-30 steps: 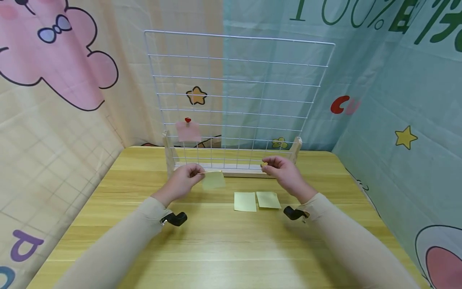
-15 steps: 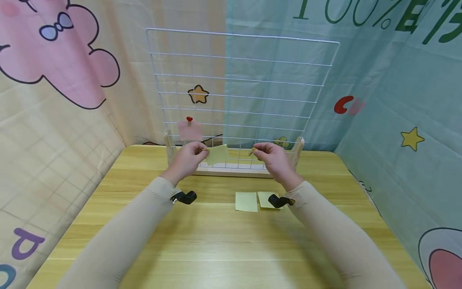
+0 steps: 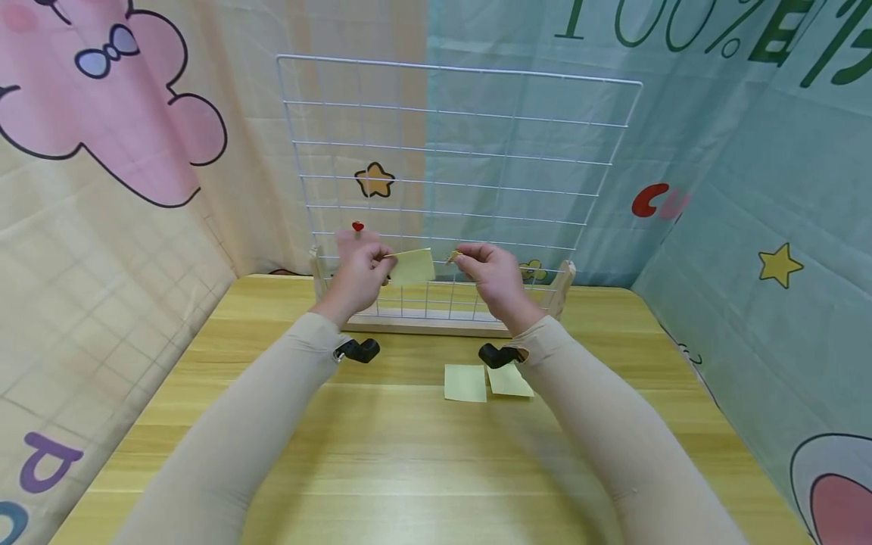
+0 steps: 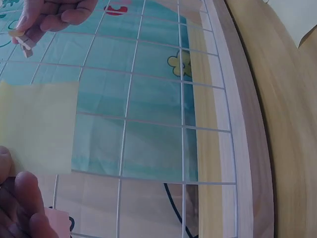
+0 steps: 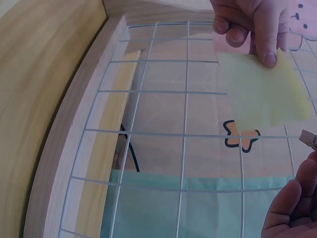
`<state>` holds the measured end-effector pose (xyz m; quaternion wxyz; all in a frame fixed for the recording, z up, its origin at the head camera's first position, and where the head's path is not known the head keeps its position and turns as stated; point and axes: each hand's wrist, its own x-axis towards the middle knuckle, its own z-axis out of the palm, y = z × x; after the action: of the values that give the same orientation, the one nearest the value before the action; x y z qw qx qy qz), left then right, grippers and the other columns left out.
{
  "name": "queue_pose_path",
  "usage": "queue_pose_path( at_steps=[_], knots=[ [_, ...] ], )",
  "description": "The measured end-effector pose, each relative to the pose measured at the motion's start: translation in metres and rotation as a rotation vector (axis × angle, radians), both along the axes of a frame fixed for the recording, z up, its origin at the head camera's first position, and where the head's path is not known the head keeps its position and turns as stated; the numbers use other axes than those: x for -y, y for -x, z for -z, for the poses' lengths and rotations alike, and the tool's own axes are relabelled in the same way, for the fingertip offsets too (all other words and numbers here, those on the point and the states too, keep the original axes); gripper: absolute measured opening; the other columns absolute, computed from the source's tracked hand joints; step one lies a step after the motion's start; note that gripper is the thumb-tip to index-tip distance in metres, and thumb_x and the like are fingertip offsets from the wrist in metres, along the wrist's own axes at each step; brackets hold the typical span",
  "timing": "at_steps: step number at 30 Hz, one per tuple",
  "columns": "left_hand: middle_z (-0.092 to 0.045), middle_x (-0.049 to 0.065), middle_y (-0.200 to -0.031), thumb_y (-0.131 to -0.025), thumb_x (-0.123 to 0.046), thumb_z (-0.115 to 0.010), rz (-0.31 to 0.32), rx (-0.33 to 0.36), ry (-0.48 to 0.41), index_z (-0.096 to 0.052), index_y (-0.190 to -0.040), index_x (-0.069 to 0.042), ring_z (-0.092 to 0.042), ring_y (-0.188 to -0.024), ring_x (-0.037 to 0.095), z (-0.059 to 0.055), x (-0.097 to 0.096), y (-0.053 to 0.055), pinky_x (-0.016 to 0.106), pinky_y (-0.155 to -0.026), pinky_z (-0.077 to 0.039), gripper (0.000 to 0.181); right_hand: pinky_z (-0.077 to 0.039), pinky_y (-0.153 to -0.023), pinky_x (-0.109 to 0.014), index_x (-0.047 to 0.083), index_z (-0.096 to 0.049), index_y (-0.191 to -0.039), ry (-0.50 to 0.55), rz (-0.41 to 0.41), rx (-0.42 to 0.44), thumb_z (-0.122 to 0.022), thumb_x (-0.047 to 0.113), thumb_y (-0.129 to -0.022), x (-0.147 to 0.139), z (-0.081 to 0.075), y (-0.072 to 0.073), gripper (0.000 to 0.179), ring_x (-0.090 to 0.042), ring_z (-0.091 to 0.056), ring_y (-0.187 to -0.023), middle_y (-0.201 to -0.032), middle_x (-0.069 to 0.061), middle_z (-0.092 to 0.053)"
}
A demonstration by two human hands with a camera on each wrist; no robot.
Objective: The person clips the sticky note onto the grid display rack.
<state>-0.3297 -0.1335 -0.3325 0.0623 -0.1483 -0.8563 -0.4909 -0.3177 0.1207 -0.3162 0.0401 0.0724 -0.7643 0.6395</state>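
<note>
- In my head view, the person's left hand (image 3: 357, 280) pinches the held yellow note (image 3: 414, 268) by its left edge, in front of the lower part of the white wire grid (image 3: 459, 69).
- Also there, the right hand (image 3: 493, 278) grips a small clip (image 3: 453, 257) at its fingertips, just beside the note's right edge and apart from it.
- I see a pink note (image 3: 353, 239) hanging on the grid under a red heart clip (image 3: 357, 226); the left hand covers part of it.
- Two loose yellow notes (image 3: 465, 383) lie side by side on the wooden table (image 3: 409, 469), in front of the grid's wooden base (image 3: 429, 325).
- From the left wrist, I get the held yellow note spread flat before the wires, with the small clip between the right hand's thumb and fingers beyond it. I cannot tell whether the note touches the wires.
- From the right wrist, I see the left thumb pressed on the note's face; the small clip's tip shows at the picture's right edge, above the right hand's fingers.
</note>
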Motion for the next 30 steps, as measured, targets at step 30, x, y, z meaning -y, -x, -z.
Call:
queue_pose_path(
  at_steps=[30],
  knots=[
    [-0.074,0.009,-0.104,-0.106,-0.026,-0.066,-0.224,-0.015,-0.079,-0.074,-0.116,-0.007,-0.071,-0.087,0.022,-0.008,-0.023,0.013,0.027,-0.067,-0.055,0.022,-0.034,-0.053,-0.020,0.004,-0.076,-0.121,0.038,0.090,-0.066,-0.074,0.014,-0.100,0.047,-0.016,0.023,0.024,-0.009,-0.052,-0.075,-0.115,-0.010,-0.073]
  ],
)
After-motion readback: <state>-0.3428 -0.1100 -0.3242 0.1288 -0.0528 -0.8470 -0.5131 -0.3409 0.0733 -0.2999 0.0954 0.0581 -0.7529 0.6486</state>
